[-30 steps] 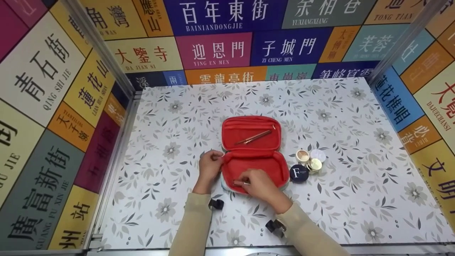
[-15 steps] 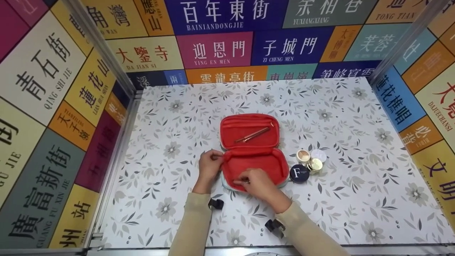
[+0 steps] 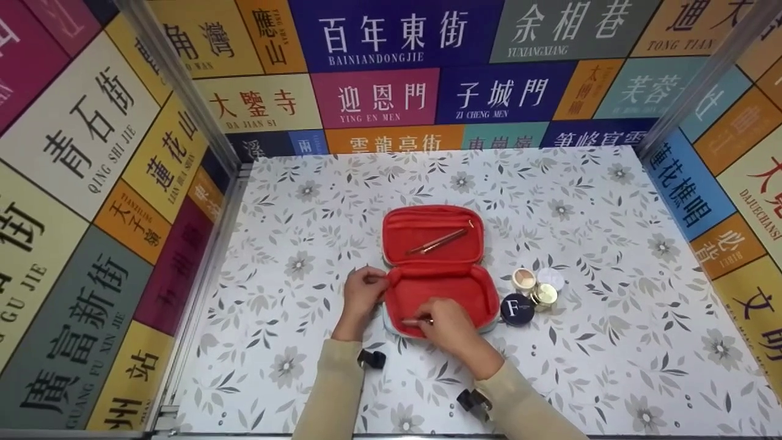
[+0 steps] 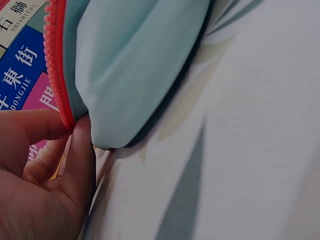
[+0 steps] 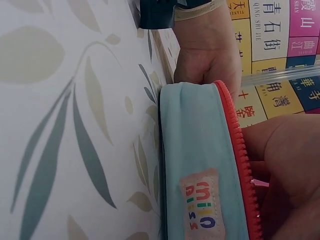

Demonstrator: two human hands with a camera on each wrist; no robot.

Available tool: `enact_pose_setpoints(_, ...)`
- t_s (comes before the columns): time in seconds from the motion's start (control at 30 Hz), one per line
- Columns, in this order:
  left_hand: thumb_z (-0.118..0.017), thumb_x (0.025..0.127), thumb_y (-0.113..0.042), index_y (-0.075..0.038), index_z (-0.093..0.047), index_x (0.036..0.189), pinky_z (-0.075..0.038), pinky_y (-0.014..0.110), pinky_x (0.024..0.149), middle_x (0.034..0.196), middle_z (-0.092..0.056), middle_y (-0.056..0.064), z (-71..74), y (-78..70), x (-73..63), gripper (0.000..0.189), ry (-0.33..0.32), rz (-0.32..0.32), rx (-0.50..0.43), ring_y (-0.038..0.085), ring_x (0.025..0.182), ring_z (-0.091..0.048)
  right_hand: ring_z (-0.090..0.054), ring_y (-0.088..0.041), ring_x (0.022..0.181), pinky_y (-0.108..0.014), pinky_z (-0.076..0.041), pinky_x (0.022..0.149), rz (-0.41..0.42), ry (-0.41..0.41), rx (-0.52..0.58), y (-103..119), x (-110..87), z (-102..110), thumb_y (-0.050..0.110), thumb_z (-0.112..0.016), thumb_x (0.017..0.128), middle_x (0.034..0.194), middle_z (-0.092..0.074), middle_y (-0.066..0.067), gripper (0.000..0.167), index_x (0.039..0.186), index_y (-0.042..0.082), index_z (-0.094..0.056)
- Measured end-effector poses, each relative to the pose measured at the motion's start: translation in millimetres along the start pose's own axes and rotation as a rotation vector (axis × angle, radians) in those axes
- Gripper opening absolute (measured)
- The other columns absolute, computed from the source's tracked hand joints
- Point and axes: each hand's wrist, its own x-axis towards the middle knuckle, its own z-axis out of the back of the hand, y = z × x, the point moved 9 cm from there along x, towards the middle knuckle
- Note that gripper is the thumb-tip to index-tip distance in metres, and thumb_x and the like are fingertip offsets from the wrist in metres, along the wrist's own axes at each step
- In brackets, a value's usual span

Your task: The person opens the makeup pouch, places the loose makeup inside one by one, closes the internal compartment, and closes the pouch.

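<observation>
A pouch [image 3: 437,208], light blue outside with a red lining and red zipper, lies unfolded on the table. Two slim brown makeup brushes [image 3: 445,240] rest in its far half. At the near half's left corner my left hand [image 3: 362,299] pinches the zippered edge; the left wrist view shows thumb and finger [image 4: 80,155] at the zipper's end. Over the near half, my right hand [image 3: 449,327] pinches a slim pinkish-brown stick [image 3: 414,321], low near the front left. Its kind is unclear and my fingers cover part of it.
Right of the pouch stand a dark round case marked F [image 3: 517,308], a small pan of beige powder [image 3: 523,279], a gold-rimmed jar [image 3: 545,294] and a clear round lid [image 3: 551,278]. Printed panels [image 3: 376,98] wall the floral-patterned table [image 3: 293,214].
The head view has tipped slightly, so everything sits a little lower. Slightly more of the stick shows beyond my right fingers. My left hand keeps its grip on the pouch edge.
</observation>
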Motion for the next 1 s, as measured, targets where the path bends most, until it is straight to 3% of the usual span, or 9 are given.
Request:
enact_pose_setpoints(0.37, -0.078, 0.083, 0.002, 0.006, -0.072, 0.097, -0.054, 0.023, 0.054, 0.076, -0.07, 0.004, -5.6, 10.2, -6.1, 0.016, 0.022, 0.04, -0.059, 0.011, 0.058, -0.063, -0.072, -0.022, 0.083, -0.04, -0.057, 0.078, -0.004, -0.023, -0.011, -3, -10.8, -1, 0.01, -0.079, 0.087, 0.085, -0.076, 0.001, 0.007, 0.09, 0.014, -0.084)
enact_pose_setpoints(0.63, -0.079, 0.082, 0.002, 0.007, -0.072, 0.097, -0.052, 0.023, 0.054, 0.076, -0.073, 0.005, 5.9, 18.9, -16.6, 0.017, 0.015, 0.056, -0.027, 0.01, 0.057, -0.062, -0.07, -0.022, 0.084, -0.039, -0.057, 0.077, -0.01, 0.013, -0.002, 3, -20.3, -14, 0.012, -0.078, 0.089, 0.086, -0.076, 0.002, 0.008, 0.093, 0.013, -0.084)
enact_pose_setpoints(1.0, -0.078, 0.086, 0.002, 0.007, -0.072, 0.102, -0.055, 0.024, 0.055, 0.078, -0.068, 0.004, -1.4, 3.2, -1.2, 0.018, 0.02, 0.055, -0.069, 0.011, 0.057, -0.062, -0.072, -0.025, 0.09, -0.043, -0.059, 0.084, 0.035, -0.042, -0.081, 1, -5.8, 6, 0.01, -0.077, 0.089, 0.09, -0.078, -0.002, 0.01, 0.095, 0.012, -0.084)
